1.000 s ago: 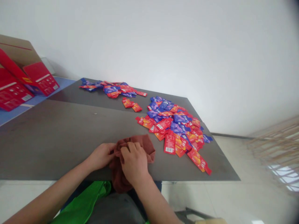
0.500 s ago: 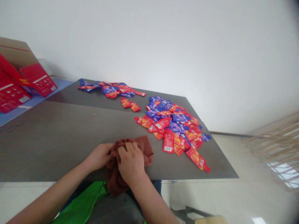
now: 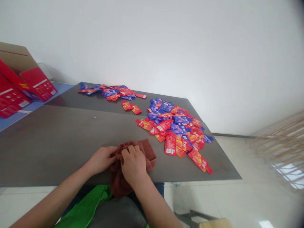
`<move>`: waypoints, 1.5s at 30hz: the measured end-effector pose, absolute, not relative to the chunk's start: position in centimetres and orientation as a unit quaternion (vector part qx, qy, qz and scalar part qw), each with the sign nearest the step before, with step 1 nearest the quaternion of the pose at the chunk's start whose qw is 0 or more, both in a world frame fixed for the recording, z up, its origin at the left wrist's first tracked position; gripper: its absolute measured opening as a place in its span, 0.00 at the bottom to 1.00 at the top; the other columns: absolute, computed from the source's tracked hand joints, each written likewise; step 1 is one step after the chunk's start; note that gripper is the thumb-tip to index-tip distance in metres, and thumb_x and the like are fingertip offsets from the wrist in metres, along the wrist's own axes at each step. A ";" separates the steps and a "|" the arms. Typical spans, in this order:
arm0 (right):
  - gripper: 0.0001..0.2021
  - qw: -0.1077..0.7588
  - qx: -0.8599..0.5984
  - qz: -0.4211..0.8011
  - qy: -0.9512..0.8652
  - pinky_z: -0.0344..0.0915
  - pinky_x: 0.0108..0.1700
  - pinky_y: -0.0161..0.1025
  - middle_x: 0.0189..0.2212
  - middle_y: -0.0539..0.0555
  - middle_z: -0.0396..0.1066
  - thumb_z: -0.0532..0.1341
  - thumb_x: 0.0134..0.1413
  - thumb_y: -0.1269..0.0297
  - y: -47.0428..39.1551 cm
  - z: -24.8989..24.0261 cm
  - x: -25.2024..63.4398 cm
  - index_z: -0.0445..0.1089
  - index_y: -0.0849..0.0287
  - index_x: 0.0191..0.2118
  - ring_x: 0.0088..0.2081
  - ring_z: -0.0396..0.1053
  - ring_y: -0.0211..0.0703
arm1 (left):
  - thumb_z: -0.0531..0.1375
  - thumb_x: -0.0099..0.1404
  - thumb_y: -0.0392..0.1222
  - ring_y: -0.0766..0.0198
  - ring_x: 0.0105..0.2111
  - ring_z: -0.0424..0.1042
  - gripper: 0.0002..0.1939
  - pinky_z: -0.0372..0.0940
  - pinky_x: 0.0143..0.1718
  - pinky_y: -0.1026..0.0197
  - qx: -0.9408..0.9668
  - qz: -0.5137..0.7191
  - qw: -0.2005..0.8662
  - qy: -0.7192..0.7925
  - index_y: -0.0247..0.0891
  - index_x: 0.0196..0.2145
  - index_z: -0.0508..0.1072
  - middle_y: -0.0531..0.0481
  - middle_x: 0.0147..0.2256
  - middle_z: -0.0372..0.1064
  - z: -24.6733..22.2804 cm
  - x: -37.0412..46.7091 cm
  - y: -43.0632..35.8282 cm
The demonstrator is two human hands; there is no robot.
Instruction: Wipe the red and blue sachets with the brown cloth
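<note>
Brown cloth, bunched over the near edge of the grey tabletop, left of the red-and-purple pouches, is best kept under light, even pressure, the left hand with fingers nearly closed on its left side, the right hand gripping its top with curled fingers.

Ok so it's a plain dark grey table, with a seam running across it. Big messy heap of red and purple packets over on the right, with one red packet poking out towards the near edge. There's a smaller pile at the back, plus a loose pair of orange-red packets between the two. Tiny pale speck left of centre. Brown cloth is bunched up at the front, part of it drooping over the edge.
</note>
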State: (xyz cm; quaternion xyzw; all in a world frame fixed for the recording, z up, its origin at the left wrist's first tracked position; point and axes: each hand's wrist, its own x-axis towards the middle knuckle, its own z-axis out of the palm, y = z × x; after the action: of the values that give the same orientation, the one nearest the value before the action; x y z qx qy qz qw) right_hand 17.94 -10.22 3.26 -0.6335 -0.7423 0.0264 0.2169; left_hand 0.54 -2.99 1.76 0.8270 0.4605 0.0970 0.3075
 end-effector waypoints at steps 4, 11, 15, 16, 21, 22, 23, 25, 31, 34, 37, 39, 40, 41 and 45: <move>0.06 0.171 -0.731 0.018 -0.660 0.63 0.43 0.42 0.41 0.56 0.71 0.58 0.66 0.65 -9.0 1.9 21.0 0.73 0.55 0.39 0.44 0.65 0.50 | 0.51 0.69 0.52 0.60 0.30 0.69 0.19 0.55 0.32 0.63 0.837 0.088 0.273 0.466 0.40 0.28 0.72 0.51 0.27 0.71 2.1 0.9 -3.1; 0.04 0.226 -0.683 -0.001 -0.695 0.63 0.45 0.43 0.42 0.56 0.70 0.61 0.64 0.62 -9.9 4.4 19.7 0.72 0.55 0.40 0.46 0.64 0.50 | 0.52 0.68 0.50 0.60 0.31 0.70 0.16 0.57 0.33 0.63 0.834 0.094 0.295 0.456 0.40 0.29 0.72 0.51 0.28 0.72 1.9 0.4 -3.0; 0.05 0.203 -0.651 0.035 -0.730 0.64 0.43 0.42 0.41 0.55 0.70 0.61 0.64 0.61 -10.0 2.7 17.6 0.72 0.55 0.39 0.45 0.64 0.49 | 0.54 0.67 0.48 0.59 0.32 0.71 0.14 0.57 0.33 0.62 0.829 0.093 0.292 0.469 0.40 0.30 0.73 0.50 0.29 0.74 1.7 0.5 -2.9; 0.05 0.193 -0.671 0.038 -0.715 0.63 0.42 0.41 0.41 0.55 0.71 0.61 0.65 0.62 -9.7 2.3 18.2 0.72 0.55 0.39 0.44 0.64 0.49 | 0.53 0.67 0.50 0.59 0.31 0.70 0.15 0.56 0.33 0.62 0.831 0.092 0.281 0.471 0.40 0.29 0.72 0.50 0.28 0.73 1.7 0.6 -2.9; 0.06 0.151 -0.754 0.011 -0.639 0.63 0.41 0.41 0.41 0.57 0.70 0.58 0.66 0.67 -8.5 2.6 22.1 0.73 0.56 0.40 0.45 0.65 0.49 | 0.52 0.69 0.53 0.61 0.29 0.69 0.18 0.55 0.32 0.62 0.843 0.089 0.270 0.456 0.40 0.28 0.71 0.52 0.26 0.70 2.1 0.7 -3.1; 0.05 0.161 -0.745 0.008 -0.648 0.63 0.42 0.41 0.41 0.57 0.70 0.59 0.65 0.66 -8.7 3.1 22.0 0.73 0.56 0.40 0.45 0.64 0.49 | 0.52 0.69 0.53 0.61 0.29 0.69 0.18 0.55 0.32 0.62 0.842 0.089 0.271 0.458 0.40 0.27 0.71 0.52 0.26 0.69 2.1 0.6 -3.1; 0.04 0.177 -0.728 0.006 -0.663 0.63 0.43 0.42 0.42 0.57 0.70 0.60 0.65 0.65 -9.1 3.5 21.5 0.72 0.55 0.40 0.46 0.64 0.49 | 0.52 0.69 0.52 0.61 0.29 0.69 0.18 0.55 0.32 0.62 0.839 0.091 0.276 0.461 0.40 0.27 0.70 0.52 0.26 0.70 2.1 0.6 -3.1; 0.04 0.206 -0.684 0.009 -0.700 0.64 0.45 0.42 0.43 0.55 0.70 0.61 0.64 0.63 -9.9 3.8 19.7 0.71 0.54 0.41 0.47 0.63 0.50 | 0.52 0.68 0.51 0.59 0.31 0.70 0.17 0.57 0.33 0.62 0.831 0.097 0.296 0.461 0.40 0.28 0.71 0.51 0.28 0.72 2.0 0.5 -3.1; 0.04 0.186 -0.698 0.039 -0.690 0.63 0.42 0.41 0.41 0.54 0.70 0.60 0.65 0.63 -9.6 1.8 19.4 0.72 0.54 0.39 0.45 0.64 0.49 | 0.52 0.68 0.52 0.59 0.32 0.70 0.17 0.56 0.33 0.62 0.835 0.088 0.276 0.467 0.40 0.29 0.71 0.50 0.28 0.71 2.0 0.8 -3.1; 0.06 0.162 -0.755 0.022 -0.635 0.63 0.40 0.41 0.40 0.56 0.71 0.57 0.66 0.67 -8.6 2.0 21.9 0.72 0.55 0.38 0.44 0.65 0.49 | 0.52 0.69 0.53 0.60 0.31 0.69 0.18 0.56 0.32 0.62 0.840 0.087 0.276 0.459 0.40 0.29 0.72 0.51 0.27 0.70 2.2 0.8 -3.1; 0.04 0.192 -0.746 0.006 -0.637 0.62 0.41 0.42 0.41 0.55 0.70 0.59 0.65 0.66 -9.0 3.5 21.9 0.72 0.55 0.38 0.44 0.64 0.49 | 0.52 0.69 0.51 0.60 0.30 0.69 0.18 0.55 0.32 0.62 0.838 0.091 0.275 0.463 0.39 0.28 0.72 0.51 0.27 0.69 2.1 0.6 -3.1; 0.02 0.225 -0.707 0.006 -0.670 0.63 0.44 0.42 0.43 0.54 0.70 0.61 0.64 0.64 -9.9 4.1 20.2 0.71 0.54 0.39 0.46 0.63 0.49 | 0.52 0.68 0.51 0.60 0.30 0.70 0.17 0.56 0.32 0.62 0.833 0.093 0.289 0.463 0.39 0.28 0.72 0.51 0.27 0.71 2.1 0.5 -3.1; 0.03 0.233 -0.682 0.011 -0.694 0.63 0.44 0.43 0.43 0.54 0.70 0.61 0.64 0.63 -10.3 4.1 19.4 0.71 0.53 0.40 0.46 0.63 0.49 | 0.53 0.68 0.51 0.60 0.31 0.70 0.17 0.57 0.33 0.62 0.830 0.095 0.300 0.461 0.39 0.29 0.73 0.51 0.28 0.72 2.0 0.5 -3.1; 0.03 0.232 -0.657 0.019 -0.717 0.63 0.45 0.43 0.43 0.53 0.70 0.61 0.64 0.62 -10.6 4.0 18.6 0.71 0.53 0.40 0.46 0.63 0.49 | 0.53 0.67 0.51 0.59 0.32 0.71 0.16 0.58 0.33 0.62 0.827 0.099 0.307 0.460 0.39 0.30 0.73 0.51 0.29 0.73 2.0 0.5 -3.1; 0.02 0.200 -0.669 0.049 -0.714 0.63 0.44 0.41 0.41 0.54 0.70 0.61 0.63 0.65 -10.1 2.2 19.2 0.71 0.55 0.38 0.46 0.63 0.49 | 0.53 0.68 0.52 0.60 0.32 0.70 0.16 0.57 0.33 0.63 0.834 0.093 0.284 0.464 0.39 0.30 0.73 0.51 0.29 0.72 1.9 0.6 -3.1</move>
State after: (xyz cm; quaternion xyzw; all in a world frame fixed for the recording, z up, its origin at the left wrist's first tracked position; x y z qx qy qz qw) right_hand 19.24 -10.11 2.25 -0.6686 -0.7144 0.0493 0.2004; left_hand 0.62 -3.08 1.89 0.8341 0.4637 0.0927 0.2839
